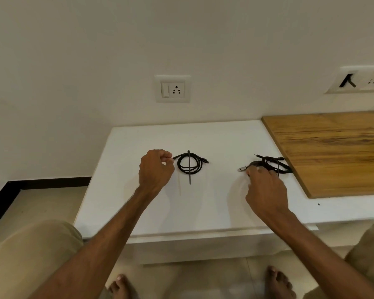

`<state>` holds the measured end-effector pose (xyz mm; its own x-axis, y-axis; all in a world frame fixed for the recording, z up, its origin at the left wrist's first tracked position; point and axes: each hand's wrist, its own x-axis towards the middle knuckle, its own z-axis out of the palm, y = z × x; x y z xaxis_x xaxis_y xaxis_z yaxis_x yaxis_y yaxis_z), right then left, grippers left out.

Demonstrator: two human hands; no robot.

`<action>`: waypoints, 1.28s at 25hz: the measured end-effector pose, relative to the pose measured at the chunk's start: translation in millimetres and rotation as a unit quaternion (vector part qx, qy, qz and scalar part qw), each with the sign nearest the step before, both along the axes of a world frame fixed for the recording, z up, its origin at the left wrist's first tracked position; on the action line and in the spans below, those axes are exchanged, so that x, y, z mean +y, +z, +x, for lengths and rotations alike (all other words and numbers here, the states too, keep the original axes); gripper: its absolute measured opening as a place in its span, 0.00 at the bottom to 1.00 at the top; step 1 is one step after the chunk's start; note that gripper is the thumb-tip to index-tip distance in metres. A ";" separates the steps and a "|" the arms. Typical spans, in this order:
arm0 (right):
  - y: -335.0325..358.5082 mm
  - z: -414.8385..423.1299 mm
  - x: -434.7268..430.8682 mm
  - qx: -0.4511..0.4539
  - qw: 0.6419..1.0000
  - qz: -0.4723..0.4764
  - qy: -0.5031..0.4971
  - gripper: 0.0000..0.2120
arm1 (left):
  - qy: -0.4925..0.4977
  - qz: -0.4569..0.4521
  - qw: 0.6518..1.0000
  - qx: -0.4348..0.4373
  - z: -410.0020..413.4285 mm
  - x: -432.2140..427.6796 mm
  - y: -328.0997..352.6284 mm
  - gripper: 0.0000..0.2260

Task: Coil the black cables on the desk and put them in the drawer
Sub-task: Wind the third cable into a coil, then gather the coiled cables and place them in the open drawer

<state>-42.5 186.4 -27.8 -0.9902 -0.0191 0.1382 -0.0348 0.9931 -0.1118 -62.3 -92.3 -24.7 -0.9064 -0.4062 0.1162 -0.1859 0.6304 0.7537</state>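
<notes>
On the white desk (203, 201), left hand (154, 169) fingers pinching coiled cable (190, 166), right hand (266, 190) fingers gripping tangled cable (272, 164)

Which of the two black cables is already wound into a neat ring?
The left cable, beside the left hand; the right cable is a loose tangle.

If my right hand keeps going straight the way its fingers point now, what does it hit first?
The right hand points up and away toward the tangled black cable, which its fingertips already seem to reach. That bundle comes first; beyond it lies the wooden board. Whether there is real contact is unclear.
</notes>
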 end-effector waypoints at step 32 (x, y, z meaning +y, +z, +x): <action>-16.7 76.7 -44.5 0.090 0.960 -0.230 0.136 0.13 | -0.204 -0.068 0.976 0.028 87.2 27.2 -30.0 0.10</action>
<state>34.2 141.9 -44.5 -0.9165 -0.1693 0.3625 -0.3454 0.7921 -0.5033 24.9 -65.1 -54.7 -0.9801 0.0103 0.1985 0.1415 0.7376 0.6602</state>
